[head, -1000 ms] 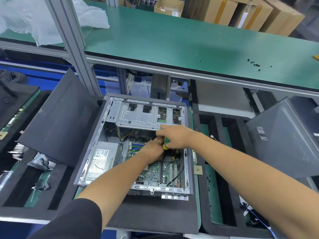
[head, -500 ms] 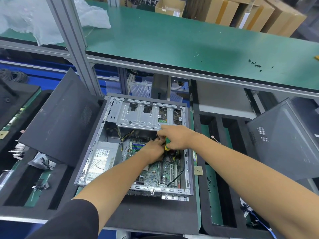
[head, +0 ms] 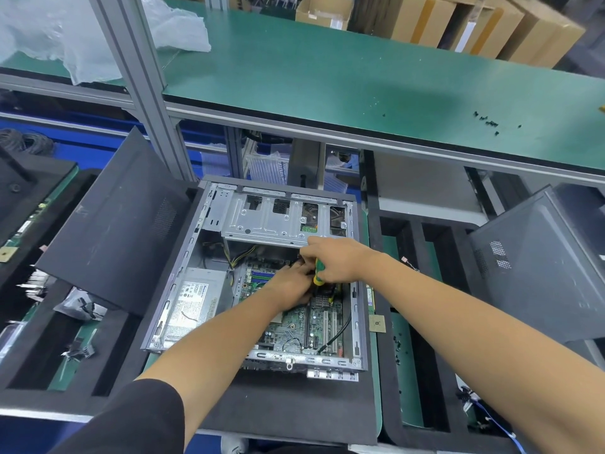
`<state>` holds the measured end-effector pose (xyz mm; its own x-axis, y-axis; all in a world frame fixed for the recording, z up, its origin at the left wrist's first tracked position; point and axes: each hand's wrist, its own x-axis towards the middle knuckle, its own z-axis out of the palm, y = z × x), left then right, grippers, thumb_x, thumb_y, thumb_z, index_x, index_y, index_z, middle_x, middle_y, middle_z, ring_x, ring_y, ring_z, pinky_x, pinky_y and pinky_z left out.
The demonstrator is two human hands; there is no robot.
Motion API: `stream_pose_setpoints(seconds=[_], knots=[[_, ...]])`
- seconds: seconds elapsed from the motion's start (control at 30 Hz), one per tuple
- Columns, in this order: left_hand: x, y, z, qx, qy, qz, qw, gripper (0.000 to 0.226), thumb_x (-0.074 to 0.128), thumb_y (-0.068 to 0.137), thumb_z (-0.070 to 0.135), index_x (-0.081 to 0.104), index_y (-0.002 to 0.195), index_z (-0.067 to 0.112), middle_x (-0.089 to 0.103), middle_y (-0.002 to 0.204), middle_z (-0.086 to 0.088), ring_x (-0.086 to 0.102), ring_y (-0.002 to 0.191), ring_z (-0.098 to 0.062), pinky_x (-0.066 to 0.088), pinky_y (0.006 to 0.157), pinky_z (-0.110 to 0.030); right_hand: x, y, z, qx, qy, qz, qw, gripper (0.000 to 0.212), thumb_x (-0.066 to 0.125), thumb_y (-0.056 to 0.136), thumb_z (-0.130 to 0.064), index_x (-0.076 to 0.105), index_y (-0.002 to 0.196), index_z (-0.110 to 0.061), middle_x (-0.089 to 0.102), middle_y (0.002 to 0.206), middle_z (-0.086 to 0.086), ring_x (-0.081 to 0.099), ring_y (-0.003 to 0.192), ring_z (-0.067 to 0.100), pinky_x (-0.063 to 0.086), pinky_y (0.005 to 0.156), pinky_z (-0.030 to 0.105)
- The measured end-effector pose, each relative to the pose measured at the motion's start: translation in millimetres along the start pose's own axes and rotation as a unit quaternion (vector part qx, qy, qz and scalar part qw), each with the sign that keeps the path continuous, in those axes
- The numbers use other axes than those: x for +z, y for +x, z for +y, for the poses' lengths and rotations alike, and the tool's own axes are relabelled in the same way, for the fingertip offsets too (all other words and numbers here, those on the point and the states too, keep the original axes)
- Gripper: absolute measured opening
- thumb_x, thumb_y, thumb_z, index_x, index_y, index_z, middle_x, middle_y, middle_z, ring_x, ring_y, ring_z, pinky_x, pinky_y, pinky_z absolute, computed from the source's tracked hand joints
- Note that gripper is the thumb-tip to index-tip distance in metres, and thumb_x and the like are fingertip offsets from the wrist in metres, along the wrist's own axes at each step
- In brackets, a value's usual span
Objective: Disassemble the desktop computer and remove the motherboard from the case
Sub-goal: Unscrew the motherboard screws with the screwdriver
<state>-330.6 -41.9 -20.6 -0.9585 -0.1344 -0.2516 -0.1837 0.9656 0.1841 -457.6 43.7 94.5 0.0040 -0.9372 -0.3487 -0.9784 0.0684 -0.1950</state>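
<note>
You are reaching both hands into the open case point(head: 358, 290), which is lying on its side on a black mat point(head: 294, 411). Your right hand point(head: 334, 260) is gripping a screwdriver point(head: 318, 273) with a green and yellow handle above the motherboard point(head: 294, 326), and your left hand point(head: 291, 285) is touching it just beside the tool.

The case point(head: 357, 283) is open on top, so entry from above is free. Inside, the drive cage point(head: 278, 221) covers the far part and the power supply point(head: 196, 303) fills the left — both hands crowd the motherboard point(head: 294, 326) between them.
</note>
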Motion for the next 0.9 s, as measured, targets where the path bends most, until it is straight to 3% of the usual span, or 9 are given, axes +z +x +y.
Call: stream_pose_setpoints(seconds=[0.27,0.43,0.63,0.73,0.9], knots=[[0,-2,-7,0.027,-0.029,0.033,0.999,0.033,0.065,0.093,0.031,0.061,0.122,0.017,0.05,0.137,-0.006,0.042,0.128,-0.029,0.045,0.092,-0.041,-7,-6,8,0.023,0.024,0.023,0.999,0.02,0.064,0.076,-0.015,0.052,0.088,-0.025,0.048,0.093,-0.007,0.055,0.084,0.022,0.035,0.058,0.033],[2,-2,-9,0.04,-0.047,0.049,0.997,0.025,0.066,0.091,0.03,0.064,0.113,0.016,0.055,0.125,-0.005,0.046,0.118,-0.027,0.044,0.084,-0.038,-10,-7,11,0.034,0.03,0.027,0.999,0.02,0.065,0.075,-0.016,0.052,0.086,-0.027,0.049,0.093,-0.007,0.056,0.085,0.023,0.043,0.062,0.035],[3,-3,-10,0.037,-0.122,0.081,0.988,0.015,0.069,0.089,0.023,0.064,0.102,0.017,0.059,0.114,0.0,0.047,0.108,-0.021,0.04,0.073,-0.03,-8,-7,13,0.029,0.028,0.043,0.998,0.022,0.063,0.073,-0.015,0.05,0.083,-0.028,0.047,0.089,-0.008,0.053,0.083,0.02,0.031,0.055,0.03],[1,-4,-9,0.019,-0.172,0.08,0.982,0.013,0.069,0.089,0.022,0.061,0.098,0.018,0.06,0.105,0.003,0.047,0.102,-0.017,0.042,0.073,-0.032,-7,-8,14,0.029,0.03,0.048,0.998,0.022,0.063,0.074,-0.015,0.049,0.082,-0.029,0.047,0.089,-0.008,0.052,0.081,0.017,0.03,0.055,0.029],[0,-5,-9,0.01,-0.176,0.088,0.981,0.011,0.065,0.092,0.023,0.055,0.095,0.021,0.059,0.094,0.007,0.046,0.093,-0.013,0.033,0.067,-0.029,-8,-7,14,0.032,0.034,0.045,0.998,0.023,0.063,0.072,-0.015,0.048,0.081,-0.031,0.047,0.088,-0.009,0.051,0.078,0.015,0.031,0.055,0.029]])
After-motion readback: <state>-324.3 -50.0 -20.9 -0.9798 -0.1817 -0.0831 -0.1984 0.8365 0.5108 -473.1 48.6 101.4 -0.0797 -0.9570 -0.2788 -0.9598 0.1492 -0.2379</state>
